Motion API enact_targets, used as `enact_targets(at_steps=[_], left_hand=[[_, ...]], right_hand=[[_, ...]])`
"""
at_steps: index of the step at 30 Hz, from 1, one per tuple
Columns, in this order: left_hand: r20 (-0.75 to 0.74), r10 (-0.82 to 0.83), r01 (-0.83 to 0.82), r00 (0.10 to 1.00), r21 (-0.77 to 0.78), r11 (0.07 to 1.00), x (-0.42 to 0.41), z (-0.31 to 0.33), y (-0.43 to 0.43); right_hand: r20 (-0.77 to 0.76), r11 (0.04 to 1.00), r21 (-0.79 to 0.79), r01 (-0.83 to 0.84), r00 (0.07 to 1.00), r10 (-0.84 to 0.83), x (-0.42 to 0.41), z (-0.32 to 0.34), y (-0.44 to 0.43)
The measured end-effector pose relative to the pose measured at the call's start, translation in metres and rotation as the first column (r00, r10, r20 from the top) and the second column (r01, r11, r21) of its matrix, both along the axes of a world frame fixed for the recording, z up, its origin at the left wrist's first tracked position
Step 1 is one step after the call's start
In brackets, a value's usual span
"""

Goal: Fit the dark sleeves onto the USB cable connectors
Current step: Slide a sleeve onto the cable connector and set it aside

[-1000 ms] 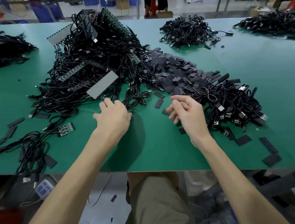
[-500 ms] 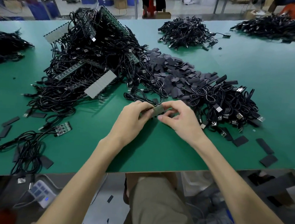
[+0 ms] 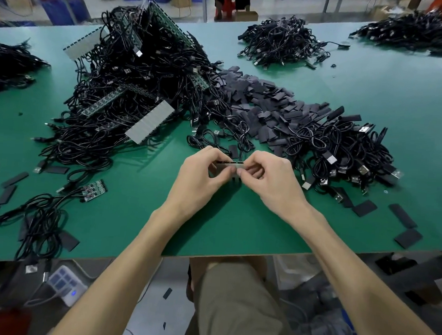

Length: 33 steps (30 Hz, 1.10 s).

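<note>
Pinched one cable end between curled fingertips of left hand and right hand, near mid-table. Could not tell whether sleeved. Judged far from finished: loose sleeves beyond, cable heap far left.

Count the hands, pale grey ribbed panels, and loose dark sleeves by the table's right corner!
Hands pinching the small thin circuit board: 2 (left hand, right hand)
Pale grey ribbed panels: 2
Loose flat dark sleeves: 3
Total: 7
</note>
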<state>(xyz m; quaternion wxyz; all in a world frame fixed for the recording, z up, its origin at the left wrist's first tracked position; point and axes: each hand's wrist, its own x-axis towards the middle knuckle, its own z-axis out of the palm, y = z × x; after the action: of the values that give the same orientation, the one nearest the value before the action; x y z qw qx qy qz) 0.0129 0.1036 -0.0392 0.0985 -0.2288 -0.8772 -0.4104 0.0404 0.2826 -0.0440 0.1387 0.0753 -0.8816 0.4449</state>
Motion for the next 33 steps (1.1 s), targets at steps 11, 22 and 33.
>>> enact_targets(at_steps=[11,22,33], left_hand=[[-0.098,0.186,-0.193,0.978,-0.075,0.978,0.001,0.0,0.0],[-0.305,0.45,-0.527,0.839,-0.258,0.81,0.004,-0.002,-0.005],[-0.26,0.382,-0.463,0.887,-0.484,0.743,0.0,-0.002,-0.009]], right_hand=[[-0.042,0.981,-0.17,0.092,0.994,-0.101,0.0,0.003,-0.001],[-0.175,0.798,-0.531,0.284,0.885,-0.432,0.006,0.012,0.008],[-0.248,0.766,-0.571,0.296,0.827,-0.505,0.008,0.016,0.008]])
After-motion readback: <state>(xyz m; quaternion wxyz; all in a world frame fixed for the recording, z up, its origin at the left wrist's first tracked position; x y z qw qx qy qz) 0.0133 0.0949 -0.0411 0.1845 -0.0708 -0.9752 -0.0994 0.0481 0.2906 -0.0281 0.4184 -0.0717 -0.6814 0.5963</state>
